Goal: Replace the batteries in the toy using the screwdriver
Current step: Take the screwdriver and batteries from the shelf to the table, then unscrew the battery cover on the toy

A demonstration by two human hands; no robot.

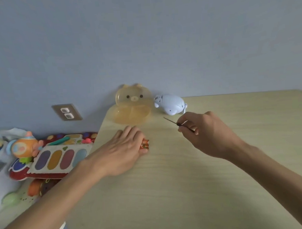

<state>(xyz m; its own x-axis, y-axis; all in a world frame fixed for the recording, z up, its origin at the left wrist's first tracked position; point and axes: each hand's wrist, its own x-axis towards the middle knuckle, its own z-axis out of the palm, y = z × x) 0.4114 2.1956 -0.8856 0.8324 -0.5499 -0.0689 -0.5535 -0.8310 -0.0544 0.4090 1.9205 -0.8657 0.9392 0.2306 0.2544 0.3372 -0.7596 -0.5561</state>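
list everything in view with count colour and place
batteries: seemingly two, orange, under left fingers
screwdriver: one, dark, above table
white toy: one, white, table's far edge
bear-shaped case: one, clear amber, left of white toy
table: one, light wood, centre
toy pile: several, multicoloured, left of table
wall socket: one, beige, wall at left
left hand: one, grips batteries
right hand: one, pinches screwdriver

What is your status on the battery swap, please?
Left hand grips batteries on table. Right hand holds screwdriver, tip toward white toy. Bear case beside toy, not blocking.
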